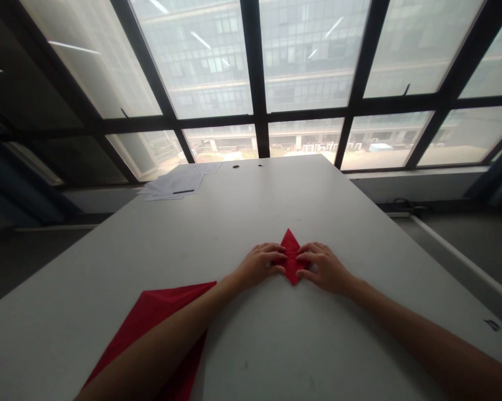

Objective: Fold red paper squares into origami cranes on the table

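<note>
Folded red paper diamond (291, 256) — on white tabletop (251, 340), between left hand (260, 265) and right hand (325, 268), fingers and thumbs holding its side corners. Probably light, crisp, easily creased or torn — best held flat by those corners, lightly.

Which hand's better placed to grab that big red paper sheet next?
Likely the left hand: it's nearer that big red paper sheet; the right hand sits beyond the small red folded-paper diamond.
</note>
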`<state>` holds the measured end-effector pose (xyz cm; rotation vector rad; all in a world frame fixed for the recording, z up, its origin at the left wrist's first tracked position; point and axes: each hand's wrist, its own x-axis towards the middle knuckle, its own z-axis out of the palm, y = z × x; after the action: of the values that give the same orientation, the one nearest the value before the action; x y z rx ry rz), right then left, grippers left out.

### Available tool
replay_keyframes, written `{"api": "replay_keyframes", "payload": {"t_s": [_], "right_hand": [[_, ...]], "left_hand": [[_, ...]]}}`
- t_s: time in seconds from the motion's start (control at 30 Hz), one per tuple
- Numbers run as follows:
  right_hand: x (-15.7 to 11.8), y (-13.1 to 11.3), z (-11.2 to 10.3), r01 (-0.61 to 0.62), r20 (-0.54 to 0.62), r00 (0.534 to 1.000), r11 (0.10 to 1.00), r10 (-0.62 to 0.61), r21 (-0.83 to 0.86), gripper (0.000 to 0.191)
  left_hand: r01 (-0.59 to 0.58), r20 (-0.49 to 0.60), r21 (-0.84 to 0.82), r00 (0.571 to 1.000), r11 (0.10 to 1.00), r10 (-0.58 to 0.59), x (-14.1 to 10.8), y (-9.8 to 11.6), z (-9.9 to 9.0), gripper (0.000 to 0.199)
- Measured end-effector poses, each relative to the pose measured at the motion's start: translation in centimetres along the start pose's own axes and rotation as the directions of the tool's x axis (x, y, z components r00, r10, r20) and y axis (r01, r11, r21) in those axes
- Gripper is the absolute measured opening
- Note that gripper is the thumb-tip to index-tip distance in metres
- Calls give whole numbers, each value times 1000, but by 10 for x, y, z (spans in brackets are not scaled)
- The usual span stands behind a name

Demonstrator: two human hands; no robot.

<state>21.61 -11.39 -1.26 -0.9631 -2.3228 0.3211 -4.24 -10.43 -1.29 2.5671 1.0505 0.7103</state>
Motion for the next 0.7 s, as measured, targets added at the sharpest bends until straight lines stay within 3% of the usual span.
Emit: {"api": "replay_keyframes", "payload": {"t_s": [0.13, 0.27, 0.43, 0.6, 0.7], "right_hand": [[0, 3, 0, 7, 23, 1000, 1000, -7, -2, 37], [0, 5, 3, 1, 32, 999, 1000, 0, -11, 36], [0, 4, 4, 4, 3, 1000, 1000, -4, -17, 32], [-1, 2, 3, 15, 1, 1000, 1000, -15, -10, 28], [-1, 3, 2, 20, 15, 1000, 1000, -20, -5, 28]], "left_hand": [[15, -6, -1, 1000, 1000, -15, 0, -1, 1, 28], [12, -13, -3, 1000, 1000, -12, 1, -1, 2, 25], [-45, -18, -13, 999, 999, 45, 0, -3, 0, 21], [-145, 86, 9, 986, 989, 144, 1, -12, -9, 28], [-178, 88, -25, 980, 984, 179, 2, -15, -13, 28]]}}
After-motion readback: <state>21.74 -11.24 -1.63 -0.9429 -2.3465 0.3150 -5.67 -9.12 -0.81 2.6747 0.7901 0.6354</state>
